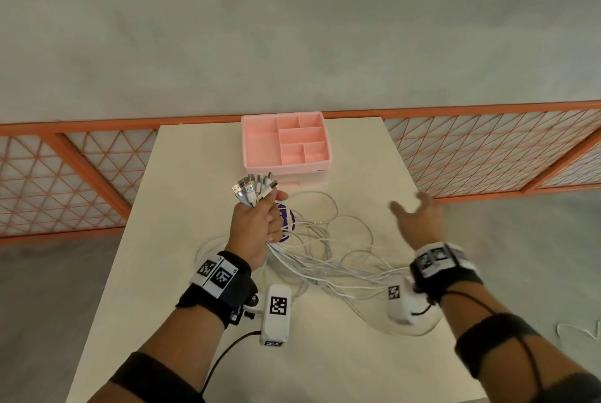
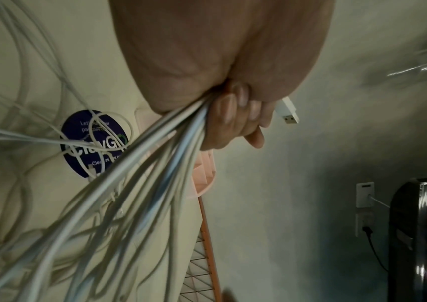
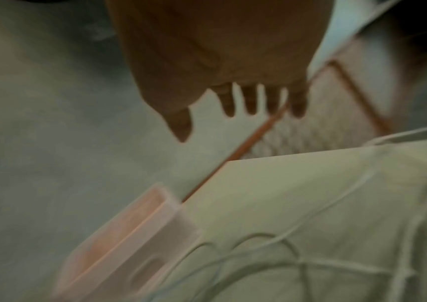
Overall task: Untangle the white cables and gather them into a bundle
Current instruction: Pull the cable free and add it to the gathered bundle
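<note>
Head view: left hand (image 1: pixel 252 227) fists thin white cables (image 1: pixel 312 259), metal plugs fanned; right hand (image 1: pixel 419 220) splayed, empty.

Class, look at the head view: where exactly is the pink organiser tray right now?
The pink organiser tray sits at the far end of the table, centred, just beyond the connector ends held up in the left hand.

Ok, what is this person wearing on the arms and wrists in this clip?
Both forearms are bare. Each wrist carries a black strap topped with white blocks bearing black-and-white square markers. A white camera housing with its own marker hangs under the left wrist, a black cable trailing from it; a similar white unit sits under the right wrist. Dark bands wrap both arms further up.
</note>
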A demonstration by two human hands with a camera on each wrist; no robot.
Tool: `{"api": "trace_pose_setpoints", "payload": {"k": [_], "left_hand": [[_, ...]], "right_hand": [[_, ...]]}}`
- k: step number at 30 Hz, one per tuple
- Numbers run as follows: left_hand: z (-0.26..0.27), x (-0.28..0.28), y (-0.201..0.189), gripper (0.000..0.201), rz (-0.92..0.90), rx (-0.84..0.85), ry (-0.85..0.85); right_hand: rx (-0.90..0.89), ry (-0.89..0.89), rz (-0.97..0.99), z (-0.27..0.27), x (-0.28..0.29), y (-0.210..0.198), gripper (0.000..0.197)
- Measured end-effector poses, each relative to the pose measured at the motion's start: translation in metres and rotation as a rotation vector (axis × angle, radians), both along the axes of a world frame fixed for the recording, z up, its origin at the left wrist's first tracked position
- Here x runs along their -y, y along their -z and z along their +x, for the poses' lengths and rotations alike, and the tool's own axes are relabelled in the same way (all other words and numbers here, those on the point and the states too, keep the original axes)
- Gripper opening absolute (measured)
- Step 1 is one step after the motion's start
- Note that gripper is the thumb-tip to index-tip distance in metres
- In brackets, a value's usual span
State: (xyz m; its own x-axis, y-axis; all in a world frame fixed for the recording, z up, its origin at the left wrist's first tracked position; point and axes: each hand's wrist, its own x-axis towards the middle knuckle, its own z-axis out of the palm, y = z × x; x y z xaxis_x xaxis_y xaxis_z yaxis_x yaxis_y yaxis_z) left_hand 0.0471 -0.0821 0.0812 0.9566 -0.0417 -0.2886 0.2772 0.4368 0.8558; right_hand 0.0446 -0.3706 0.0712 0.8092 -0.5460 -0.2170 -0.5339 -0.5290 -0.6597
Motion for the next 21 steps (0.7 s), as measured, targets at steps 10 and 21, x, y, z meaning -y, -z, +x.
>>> {"api": "trace_pose_setpoints", "payload": {"k": [10, 21], "left_hand": [[0.004, -0.014, -0.026, 0.025, -0.064, 0.074, -0.105], [0.004, -0.040, -0.001, 0.028, -0.183, -0.045, -0.294]], "right_hand": [[0.032, -0.969, -0.052, -0.030, -0.142, 0.025, 0.028], [-0.349, -0.697, -0.369, -0.035, -0.013, 0.068, 0.027]]}}
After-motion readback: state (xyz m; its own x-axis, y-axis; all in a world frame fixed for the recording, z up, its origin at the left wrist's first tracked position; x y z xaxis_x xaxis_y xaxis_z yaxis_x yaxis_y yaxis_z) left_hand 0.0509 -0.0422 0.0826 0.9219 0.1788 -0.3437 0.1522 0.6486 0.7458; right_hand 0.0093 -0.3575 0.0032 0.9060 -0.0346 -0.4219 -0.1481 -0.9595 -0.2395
